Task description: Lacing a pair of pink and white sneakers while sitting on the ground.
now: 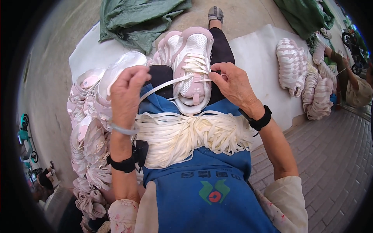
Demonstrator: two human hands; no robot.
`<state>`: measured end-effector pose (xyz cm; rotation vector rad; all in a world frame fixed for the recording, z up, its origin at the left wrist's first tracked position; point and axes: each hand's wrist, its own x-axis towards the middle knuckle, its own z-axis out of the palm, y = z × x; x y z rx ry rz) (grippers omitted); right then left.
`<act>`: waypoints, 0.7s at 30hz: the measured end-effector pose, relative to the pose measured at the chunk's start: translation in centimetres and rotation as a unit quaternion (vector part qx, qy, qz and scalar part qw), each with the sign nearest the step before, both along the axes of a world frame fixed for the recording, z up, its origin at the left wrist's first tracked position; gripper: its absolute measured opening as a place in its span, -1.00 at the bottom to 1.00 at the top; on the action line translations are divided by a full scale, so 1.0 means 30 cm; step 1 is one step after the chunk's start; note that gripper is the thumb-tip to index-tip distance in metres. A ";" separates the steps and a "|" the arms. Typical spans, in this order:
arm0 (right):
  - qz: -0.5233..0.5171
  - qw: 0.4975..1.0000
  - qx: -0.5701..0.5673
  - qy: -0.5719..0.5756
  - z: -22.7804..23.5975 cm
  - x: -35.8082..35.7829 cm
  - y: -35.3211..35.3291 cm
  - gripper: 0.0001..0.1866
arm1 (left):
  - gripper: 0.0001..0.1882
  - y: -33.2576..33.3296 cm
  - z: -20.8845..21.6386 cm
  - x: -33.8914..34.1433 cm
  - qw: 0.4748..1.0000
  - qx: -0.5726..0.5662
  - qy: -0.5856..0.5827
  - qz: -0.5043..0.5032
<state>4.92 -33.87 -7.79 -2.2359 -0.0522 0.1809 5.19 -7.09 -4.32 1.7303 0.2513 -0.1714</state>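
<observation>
A pink and white shoe upper (191, 58) lies across my lap, its cream shoelace (195, 64) threaded back and forth through the eyelets. My right hand (235, 83) is at its right edge, thumb and forefinger pinched on a piece of lace. Raised to the left of the shoe, my left hand (130, 85) has its fingers curled; what they hold is hidden. One long lace length runs from the shoe toward that hand and passes out of sight behind it. Closer to me, a thick bundle of cream laces (190, 136) rests on my blue apron (202, 186).
More pink and white uppers (167, 48) are stacked just behind the shoe. A large heap of uppers (87, 143) lies at my left; other piles (291, 66) sit on a white sheet (252, 50) at right. Green cloths (136, 23) lie beyond. Another person (357, 89) is at far right.
</observation>
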 end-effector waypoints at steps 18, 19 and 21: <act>0.053 0.994 -0.033 -0.091 0.002 0.016 0.093 -0.83 | -0.66 -0.150 -0.120 0.072 0.944 0.247 -0.023 -0.218; 0.068 0.991 -0.061 -0.102 0.002 0.021 0.097 -0.82 | -0.66 -0.146 -0.101 0.069 0.944 0.247 -0.022 -0.218; 0.082 0.986 -0.088 -0.111 0.010 0.025 0.102 -0.82 | -0.67 -0.139 -0.068 0.065 0.944 0.236 0.042 -0.226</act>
